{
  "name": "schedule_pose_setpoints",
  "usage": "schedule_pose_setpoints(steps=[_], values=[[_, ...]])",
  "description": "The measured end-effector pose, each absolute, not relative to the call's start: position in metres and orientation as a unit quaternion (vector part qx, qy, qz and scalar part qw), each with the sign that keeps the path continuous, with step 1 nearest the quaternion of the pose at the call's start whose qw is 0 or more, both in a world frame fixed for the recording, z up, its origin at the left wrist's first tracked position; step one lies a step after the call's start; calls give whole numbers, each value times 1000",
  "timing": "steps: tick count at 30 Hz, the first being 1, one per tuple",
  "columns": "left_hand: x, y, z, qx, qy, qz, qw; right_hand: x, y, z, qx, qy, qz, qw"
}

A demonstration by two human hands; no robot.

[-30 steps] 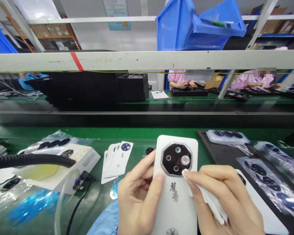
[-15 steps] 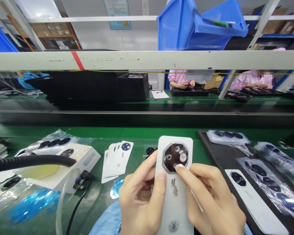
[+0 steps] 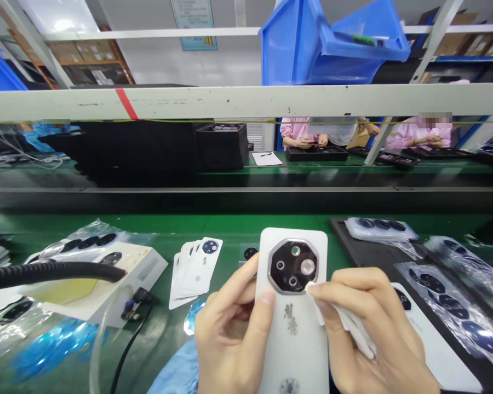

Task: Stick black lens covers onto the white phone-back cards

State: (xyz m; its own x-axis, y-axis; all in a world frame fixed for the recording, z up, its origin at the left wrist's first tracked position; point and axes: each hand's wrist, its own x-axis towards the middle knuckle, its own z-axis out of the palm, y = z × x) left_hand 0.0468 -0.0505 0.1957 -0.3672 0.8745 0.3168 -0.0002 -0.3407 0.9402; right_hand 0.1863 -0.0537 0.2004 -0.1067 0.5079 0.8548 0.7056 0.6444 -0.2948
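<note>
My left hand [image 3: 230, 334] grips a white phone back cover [image 3: 292, 334] upright, thumb pressed on its face. The cover carries a dark octagonal camera panel [image 3: 292, 266] near its top. My right hand [image 3: 373, 334] pinches a small white cloth [image 3: 345, 323] and holds its tip against the lower right edge of that camera panel. Both hands are closed around what they hold.
A fanned stack of white covers [image 3: 195, 268] lies left of my hands, beside a white box [image 3: 107, 279] and a black corrugated hose [image 3: 49, 272]. A black tray [image 3: 353, 246] with bagged camera panels [image 3: 447, 298] and another cover sits at right. Other people work across the green belt [image 3: 246, 221].
The cover has tilted back to face me squarely after leaning half a second ago. My right fingertip with the cloth has slid from the panel's lower middle out to its right edge.
</note>
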Motion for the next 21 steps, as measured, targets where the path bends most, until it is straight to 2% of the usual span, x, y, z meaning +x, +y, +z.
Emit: schedule_pose_setpoints(steps=[8,12,17,21], values=[[46,-51,200,421,460,663,415,185,-57,204,-403,-704,-110,575],[50,-52,203,380,447,671,454,188,-60,204,-403,-715,-114,561],[52,-50,202,372,424,696,444,188,-61,203,-425,-722,-116,533],[48,-48,199,444,400,700,389,187,-59,198,-427,-743,-127,500]])
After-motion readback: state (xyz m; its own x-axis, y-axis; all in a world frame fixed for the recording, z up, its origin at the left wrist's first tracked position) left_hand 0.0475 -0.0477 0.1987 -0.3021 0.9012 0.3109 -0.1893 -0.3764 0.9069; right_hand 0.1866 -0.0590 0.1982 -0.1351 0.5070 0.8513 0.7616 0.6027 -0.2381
